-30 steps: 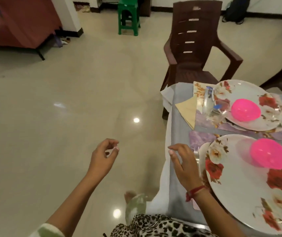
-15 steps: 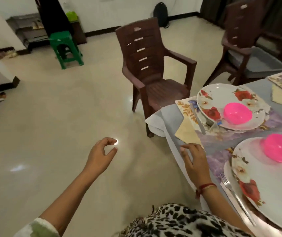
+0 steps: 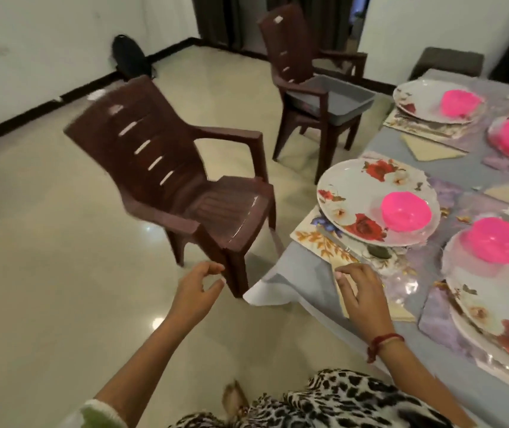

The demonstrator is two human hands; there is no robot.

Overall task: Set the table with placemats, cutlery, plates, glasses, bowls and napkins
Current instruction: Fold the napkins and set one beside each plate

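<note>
The person wears leopard-print clothing [image 3: 339, 400], a red wrist thread [image 3: 381, 342], a pale-green cuff [image 3: 98, 415].

Head view looks down, seemingly close, over table [image 3: 304, 267] edge

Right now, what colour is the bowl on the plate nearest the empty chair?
The bowl is bright pink, clearest in the head view.

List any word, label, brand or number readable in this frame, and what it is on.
No text is readable.
The plates and placemats carry only flower prints.
The bowls are plain pink.
A pale patch on the near chair is too blurred to read.
</note>
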